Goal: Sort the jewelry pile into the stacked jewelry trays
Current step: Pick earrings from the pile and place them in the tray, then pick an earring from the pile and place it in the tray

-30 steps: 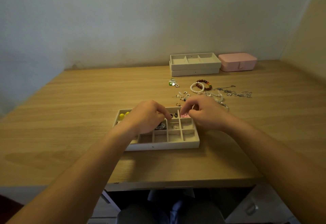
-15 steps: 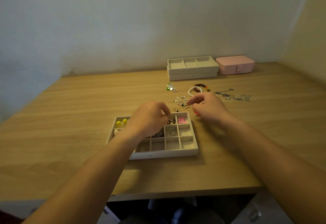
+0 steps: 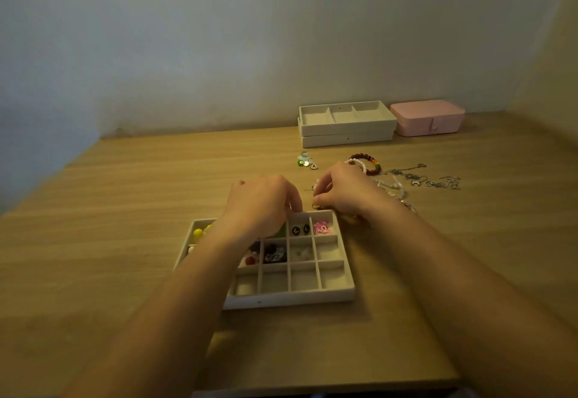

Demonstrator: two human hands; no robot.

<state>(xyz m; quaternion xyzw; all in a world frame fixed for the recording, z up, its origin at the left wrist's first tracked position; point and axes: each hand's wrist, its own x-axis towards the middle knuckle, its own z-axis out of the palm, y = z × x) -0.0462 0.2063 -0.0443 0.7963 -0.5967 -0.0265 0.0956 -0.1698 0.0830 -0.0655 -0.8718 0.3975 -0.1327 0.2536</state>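
Observation:
A cream compartment tray [image 3: 291, 299] lies in front of me, holding yellow beads [image 3: 198, 232], black studs [image 3: 300, 229], a pink piece [image 3: 322, 228] and dark pieces [image 3: 273, 253]. My left hand [image 3: 262, 203] hovers over the tray's back row with curled fingers; whether it holds anything is hidden. My right hand [image 3: 341, 191] is just behind the tray's back rim, fingertips pinching a small jewelry piece [image 3: 317, 206] at the near edge of the pile. Further back lie beaded bracelets [image 3: 367, 163], silver chains [image 3: 438, 180] and green and silver earrings [image 3: 305, 161].
Two stacked cream trays [image 3: 347, 130] stand against the back wall, with a shut pink jewelry box [image 3: 428, 117] to their right. The wooden table's front edge [image 3: 312, 386] is close to me. A side wall borders the table on the right.
My right hand left the tray's back right compartments, reached back into the pile, and now pinches there near the tray's rim. My left hand stayed over the back row.

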